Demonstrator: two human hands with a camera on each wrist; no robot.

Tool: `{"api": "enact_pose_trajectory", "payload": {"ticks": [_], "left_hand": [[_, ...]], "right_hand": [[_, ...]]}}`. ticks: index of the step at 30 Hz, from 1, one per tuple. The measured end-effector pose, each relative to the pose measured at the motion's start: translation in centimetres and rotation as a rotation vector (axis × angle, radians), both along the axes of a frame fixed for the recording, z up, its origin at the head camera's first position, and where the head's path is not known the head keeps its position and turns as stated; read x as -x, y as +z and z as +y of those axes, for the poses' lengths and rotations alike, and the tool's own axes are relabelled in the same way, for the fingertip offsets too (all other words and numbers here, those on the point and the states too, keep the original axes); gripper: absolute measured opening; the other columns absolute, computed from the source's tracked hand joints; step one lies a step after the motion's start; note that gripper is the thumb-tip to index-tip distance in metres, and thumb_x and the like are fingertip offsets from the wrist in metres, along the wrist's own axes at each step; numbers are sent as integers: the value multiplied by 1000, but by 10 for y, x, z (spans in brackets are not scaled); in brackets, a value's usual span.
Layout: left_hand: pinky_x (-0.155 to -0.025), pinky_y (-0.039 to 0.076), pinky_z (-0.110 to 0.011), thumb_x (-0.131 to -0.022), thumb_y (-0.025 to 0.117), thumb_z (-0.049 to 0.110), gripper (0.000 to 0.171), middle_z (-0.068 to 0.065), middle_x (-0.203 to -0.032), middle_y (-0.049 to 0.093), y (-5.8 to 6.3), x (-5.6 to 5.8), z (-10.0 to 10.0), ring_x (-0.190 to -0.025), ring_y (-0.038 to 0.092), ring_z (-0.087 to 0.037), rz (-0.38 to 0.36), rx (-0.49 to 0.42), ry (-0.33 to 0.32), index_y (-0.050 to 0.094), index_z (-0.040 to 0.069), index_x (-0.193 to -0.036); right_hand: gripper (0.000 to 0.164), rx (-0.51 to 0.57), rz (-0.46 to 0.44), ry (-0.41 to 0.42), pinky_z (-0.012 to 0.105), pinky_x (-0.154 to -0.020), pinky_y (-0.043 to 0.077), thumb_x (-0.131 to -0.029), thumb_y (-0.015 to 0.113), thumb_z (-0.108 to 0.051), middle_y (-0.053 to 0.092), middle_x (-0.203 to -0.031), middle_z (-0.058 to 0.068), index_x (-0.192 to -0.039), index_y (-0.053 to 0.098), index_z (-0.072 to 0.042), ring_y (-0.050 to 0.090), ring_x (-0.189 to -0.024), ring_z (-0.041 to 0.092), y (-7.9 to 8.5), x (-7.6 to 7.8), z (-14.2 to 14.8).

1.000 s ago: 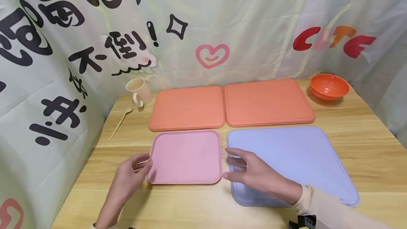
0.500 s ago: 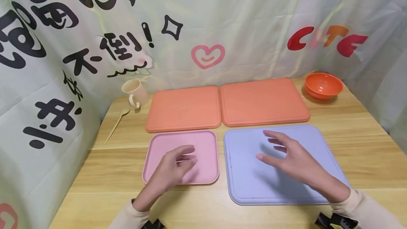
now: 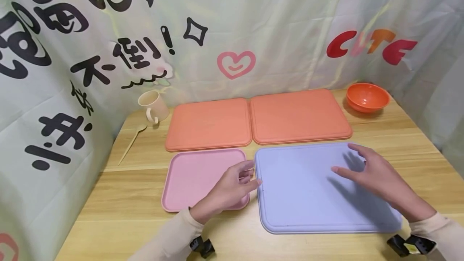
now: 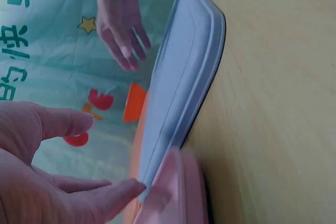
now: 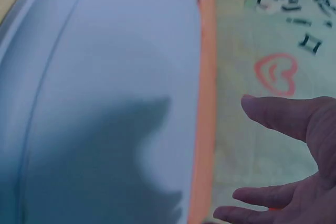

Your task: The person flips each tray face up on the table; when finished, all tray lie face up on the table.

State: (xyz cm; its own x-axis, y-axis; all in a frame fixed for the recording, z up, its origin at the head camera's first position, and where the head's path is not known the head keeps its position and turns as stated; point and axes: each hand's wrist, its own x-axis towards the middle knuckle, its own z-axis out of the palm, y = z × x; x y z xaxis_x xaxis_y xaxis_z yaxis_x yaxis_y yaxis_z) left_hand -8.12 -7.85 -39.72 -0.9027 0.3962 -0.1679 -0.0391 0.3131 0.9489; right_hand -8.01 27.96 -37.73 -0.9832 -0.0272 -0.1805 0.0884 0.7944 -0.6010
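Observation:
A pink tray (image 3: 203, 180) lies on the table, and beside it on the right is a larger lavender-blue tray (image 3: 301, 192). Over the pink tray's right side hovers my left hand (image 3: 232, 182), thumb and fingers apart, its tips near the blue tray's left edge. My right hand (image 3: 380, 176) is above the right part of the blue tray, fingers spread, its shadow falling on the surface below. Both hands hold nothing. The left wrist view shows the left fingers (image 4: 105, 198) by the pink tray's rim (image 4: 181, 192); the right wrist view shows the right thumb (image 5: 278, 114) raised.
Two orange trays (image 3: 210, 124) lie side by side behind. A beige mug (image 3: 154, 106) and a pale spoon (image 3: 132, 144) are at the back left, an orange bowl (image 3: 367, 98) at the back right. A printed cloth (image 3: 282, 31) hangs behind the wooden table (image 3: 127, 196).
Both hands have moved to the right: the left from the pink tray's left edge to its right side, the right from the blue tray's left edge to over its right part. The trays stay put.

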Motion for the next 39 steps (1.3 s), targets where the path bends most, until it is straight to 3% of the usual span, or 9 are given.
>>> {"api": "enact_pose_trajectory", "payload": {"ticks": [4,8,13,21,27,31,39], "left_hand": [[-117,32,-45,-96,70,17,67,-22,-152,44,-5,3,13,-143,39,-35,-16,-57,-4,39,-5,-151],[-120,23,-44,-95,71,12,78,-23,-160,30,-9,5,25,-150,25,-34,-81,-130,23,26,-7,-155],[-120,22,-45,-92,73,10,89,-21,-163,25,-11,9,38,-150,22,-31,-158,-180,87,17,-6,-158],[-119,24,-49,-91,75,11,88,-25,-161,27,-5,12,45,-149,25,-36,-277,-232,186,20,-7,-157],[-120,25,-49,-86,80,16,86,-24,-156,37,1,17,42,-146,34,-36,-283,-200,271,32,-7,-153],[-121,25,-48,-85,81,20,85,-21,-153,41,2,19,40,-144,36,-34,-297,-183,286,36,-5,-152],[-121,24,-47,-82,84,18,81,-17,-157,35,6,22,38,-149,28,-33,-377,-283,322,42,1,-149]], "right_hand": [[114,-15,-96,-40,77,-101,29,-88,73,-56,19,-148,48,-151,15,19,23,-134,65,-8,5,20],[120,29,-191,-68,76,-104,26,-89,71,-58,7,-150,48,-150,4,21,14,-137,66,-13,8,33],[123,80,-255,-78,75,-105,24,-90,70,-57,1,-150,49,-147,-3,23,11,-138,65,-14,10,36],[125,124,-280,-113,74,-108,20,-89,70,-59,-4,-151,46,-147,-6,22,6,-140,64,-13,12,35],[117,208,-272,-155,74,-108,21,-94,67,-54,-3,-153,45,-148,-5,21,10,-140,63,-13,13,37],[113,290,-271,-198,73,-110,20,-95,67,-50,-2,-155,44,-150,-4,19,12,-141,62,-14,13,38],[109,445,-280,-287,68,-116,10,-97,66,-46,-5,-159,38,-153,-5,15,2,-146,56,-12,12,39]]}}
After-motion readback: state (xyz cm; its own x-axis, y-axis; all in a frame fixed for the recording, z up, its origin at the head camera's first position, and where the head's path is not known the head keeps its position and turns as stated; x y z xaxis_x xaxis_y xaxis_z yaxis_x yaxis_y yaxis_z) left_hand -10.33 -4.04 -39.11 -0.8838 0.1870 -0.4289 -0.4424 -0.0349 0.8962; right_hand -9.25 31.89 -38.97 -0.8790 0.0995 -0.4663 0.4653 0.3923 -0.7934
